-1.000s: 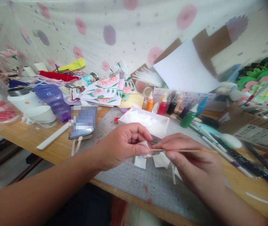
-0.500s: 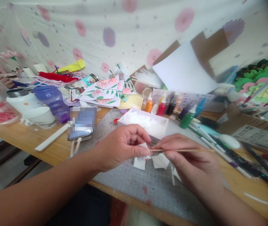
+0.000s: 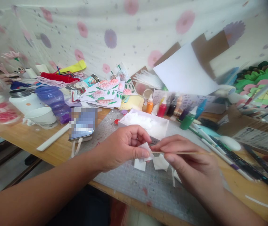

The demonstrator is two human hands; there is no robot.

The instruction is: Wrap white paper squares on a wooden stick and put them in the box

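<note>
My left hand (image 3: pixel 126 144) pinches a small white paper piece (image 3: pixel 147 151) between thumb and fingers. A thin wooden stick (image 3: pixel 183 153) lies across the fingers of my right hand (image 3: pixel 190 160), which is closed on it. The stick's left end meets the white piece; its very tip is hidden there. Beneath my hands, on the grey cutting mat (image 3: pixel 124 185), lie a white square (image 3: pixel 139 164), another white piece (image 3: pixel 161 162) and a narrow white strip (image 3: pixel 173 177). Just behind my hands stands a white box (image 3: pixel 164 125) filled with fluffy white material (image 3: pixel 143 121).
A phone (image 3: pixel 82 124) with a cable lies left, near a purple bottle (image 3: pixel 52 100) and white cup (image 3: pixel 41 117). Paint bottles, including a green one (image 3: pixel 188 119), stand behind the box. Pens and brushes (image 3: pixel 228 157) crowd the right side. At far left, another person's hand (image 3: pixel 4 80) shows.
Both hands keep nearly the same pose. The white piece looks slightly turned and more spread against the stick's end. The whole view has shifted slightly.
</note>
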